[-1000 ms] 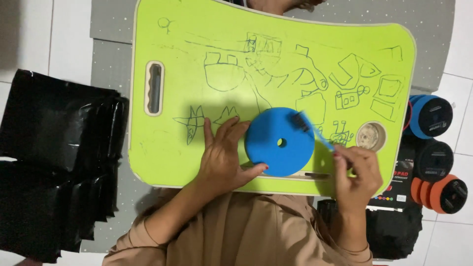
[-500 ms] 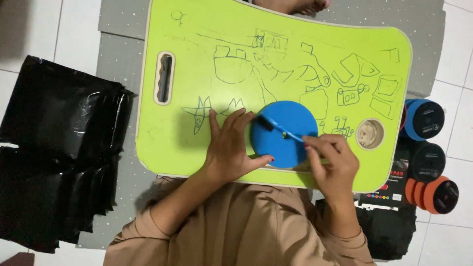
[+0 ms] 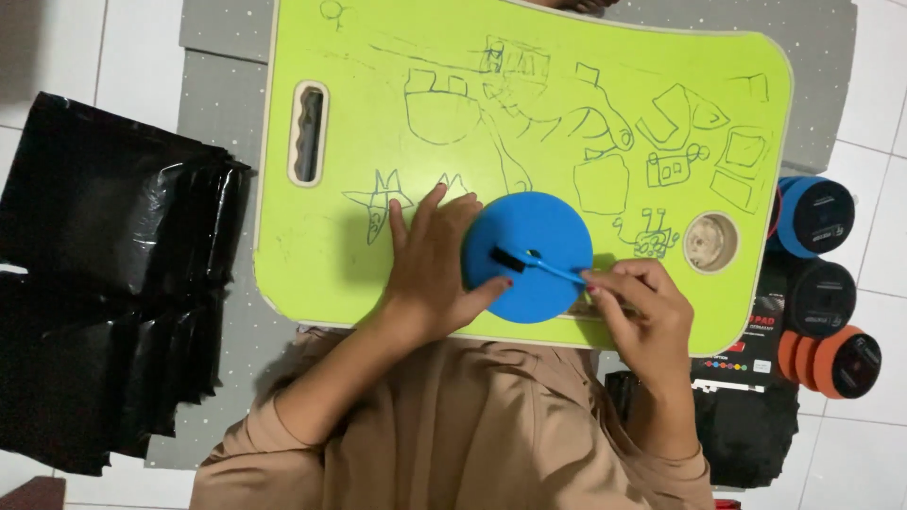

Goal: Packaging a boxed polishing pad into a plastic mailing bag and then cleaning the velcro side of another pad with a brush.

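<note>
A round blue foam pad [image 3: 539,236] with a small centre hole lies on a lime-green lap table [image 3: 567,113] covered with pen drawings. My left hand [image 3: 430,269] presses on the pad's left edge, thumb on its lower rim. My right hand [image 3: 638,316] grips a thin blue brush [image 3: 543,267] by the handle. Its dark bristle head rests on the pad's left-centre, close to my left thumb.
Black plastic bags [image 3: 104,274] are piled on the floor to the left. To the right of the table lie blue [image 3: 814,217], black [image 3: 820,298] and orange [image 3: 831,364] foam pads beside a dark box. The table has a handle slot [image 3: 309,132] and a round cup recess [image 3: 710,242].
The brush head has swept leftward and downward across the blue pad, from its upper right to its left-centre. My right hand moved in toward the pad. The left hand stays put.
</note>
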